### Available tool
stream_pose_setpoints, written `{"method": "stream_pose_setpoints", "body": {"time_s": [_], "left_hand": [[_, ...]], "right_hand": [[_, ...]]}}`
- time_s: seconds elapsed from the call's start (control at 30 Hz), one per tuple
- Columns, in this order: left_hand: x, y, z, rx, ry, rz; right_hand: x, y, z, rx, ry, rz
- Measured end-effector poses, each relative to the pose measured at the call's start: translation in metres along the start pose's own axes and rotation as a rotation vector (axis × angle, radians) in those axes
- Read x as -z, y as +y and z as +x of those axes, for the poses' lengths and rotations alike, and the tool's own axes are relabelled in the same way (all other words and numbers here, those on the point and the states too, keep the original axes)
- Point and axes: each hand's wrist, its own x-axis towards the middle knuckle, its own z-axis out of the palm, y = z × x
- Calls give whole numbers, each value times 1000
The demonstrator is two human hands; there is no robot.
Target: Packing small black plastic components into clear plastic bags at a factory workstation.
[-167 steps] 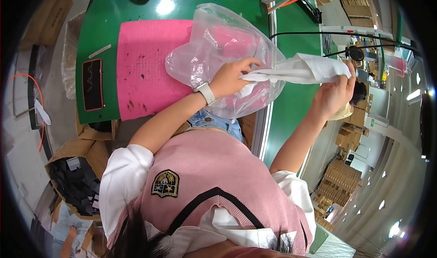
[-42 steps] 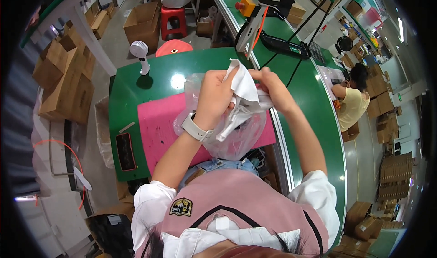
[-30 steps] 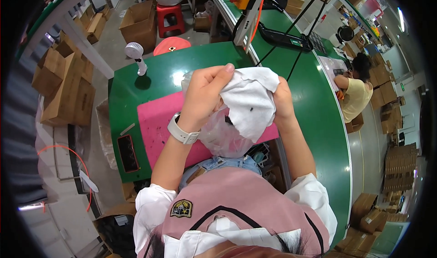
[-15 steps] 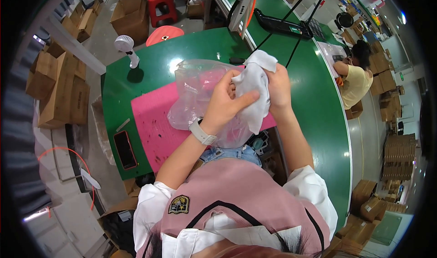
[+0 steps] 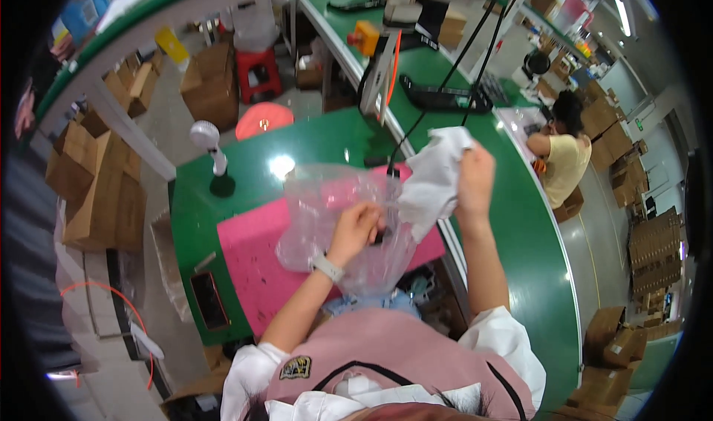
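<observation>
My right hand (image 5: 475,183) is raised over the right part of the bench, its fingers closed on a white cloth (image 5: 433,179) that hangs spread out to the left. Lower and to the left, my left hand (image 5: 358,231) has its fingers curled together. A small dark thing (image 5: 382,235) shows at its fingertips, too little of it to name. Under and around that hand lies a clear plastic bag (image 5: 308,205), crumpled and partly see-through. The bag rests on a pink mat (image 5: 252,246).
On the green bench (image 5: 252,176) stand a small white fan (image 5: 208,138) and, at left, a phone (image 5: 209,302). A black tray-like part (image 5: 442,98) lies on the far bench. A coral stool (image 5: 264,118) is beyond the bench. At right sits a person in yellow (image 5: 568,161).
My hands have come apart: the left moved down over the bag, while the right holds the cloth, now spread out instead of bunched. The head view has tilted upward.
</observation>
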Motion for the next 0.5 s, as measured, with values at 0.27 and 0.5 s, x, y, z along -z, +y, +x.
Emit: {"method": "stream_pose_setpoints", "body": {"time_s": [0.27,0.5], "left_hand": [[9,-102,-29,-390,48,997],[2,-89,-26,-349,-7,1305]], "right_hand": [[-34,-181,186,835,291,219],[-65,-138,377,596,-257,-784]]}}
